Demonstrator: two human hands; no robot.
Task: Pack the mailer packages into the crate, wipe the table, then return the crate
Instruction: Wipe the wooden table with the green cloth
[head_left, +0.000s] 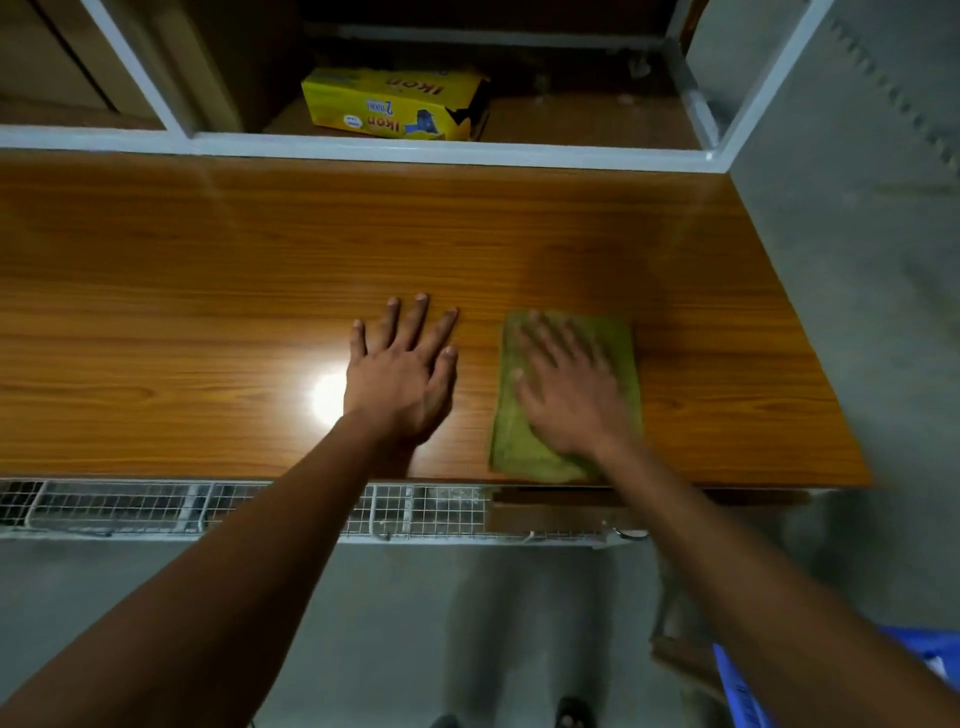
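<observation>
Cloth (566, 395) lies flat under right hand (569, 395) on table (208, 291).

A yellow box (395, 104) printed "ikon" lies on a shelf (571, 124) at twelve o'clock, framed by white bars (441, 150). A wire mesh (130, 506) runs along the near edge at nine. A grey wall (857, 260) stands at three. Grey floor (389, 623) lies at six.

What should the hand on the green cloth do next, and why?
Probably slide the green cloth leftward: the right hand presses it flat near the table's right end, and most of the wood lies left. The left hand would have to lift.
</observation>
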